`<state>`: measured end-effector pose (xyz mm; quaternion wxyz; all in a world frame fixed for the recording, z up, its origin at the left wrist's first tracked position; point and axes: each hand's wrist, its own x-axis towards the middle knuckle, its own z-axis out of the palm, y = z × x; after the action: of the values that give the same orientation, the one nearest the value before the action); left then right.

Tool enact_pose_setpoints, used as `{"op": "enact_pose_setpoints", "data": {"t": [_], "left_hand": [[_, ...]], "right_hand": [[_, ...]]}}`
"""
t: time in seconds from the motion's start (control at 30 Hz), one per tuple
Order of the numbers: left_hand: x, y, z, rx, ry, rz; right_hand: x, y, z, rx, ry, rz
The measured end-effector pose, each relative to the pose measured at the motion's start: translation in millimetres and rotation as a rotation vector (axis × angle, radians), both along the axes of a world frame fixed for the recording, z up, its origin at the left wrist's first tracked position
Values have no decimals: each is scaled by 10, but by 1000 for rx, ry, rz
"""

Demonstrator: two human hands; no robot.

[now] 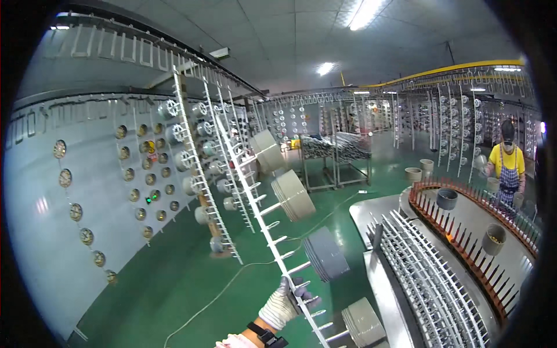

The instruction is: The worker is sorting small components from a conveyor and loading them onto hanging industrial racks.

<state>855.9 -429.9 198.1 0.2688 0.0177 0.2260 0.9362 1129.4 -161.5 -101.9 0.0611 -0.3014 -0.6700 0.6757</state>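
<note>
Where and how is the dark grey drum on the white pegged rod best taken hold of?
Probably grip the dark grey drum around its round outer wall, coming from the right: its left end meets a peg of the rod, while its right side stands free.

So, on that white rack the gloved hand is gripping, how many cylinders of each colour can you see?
Beige cylinders: 3
Dark grey cylinder: 1
Total in view: 4
</note>
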Motion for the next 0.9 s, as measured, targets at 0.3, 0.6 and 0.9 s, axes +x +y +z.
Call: {"op": "enact_pose_setpoints", "data": {"t": [0.3,0.6,0.9], "left_hand": [[327,-1018,352,-160,279,485],[-293,-2328,1117,-498,262,1115],[-1123,-3221,2081,-731,528,1469]], "right_hand": [[154,-493,118,-7,81,137],[119,-605,-532,154,288,97],[-673,-1215,-146,-248,133,22]]}}
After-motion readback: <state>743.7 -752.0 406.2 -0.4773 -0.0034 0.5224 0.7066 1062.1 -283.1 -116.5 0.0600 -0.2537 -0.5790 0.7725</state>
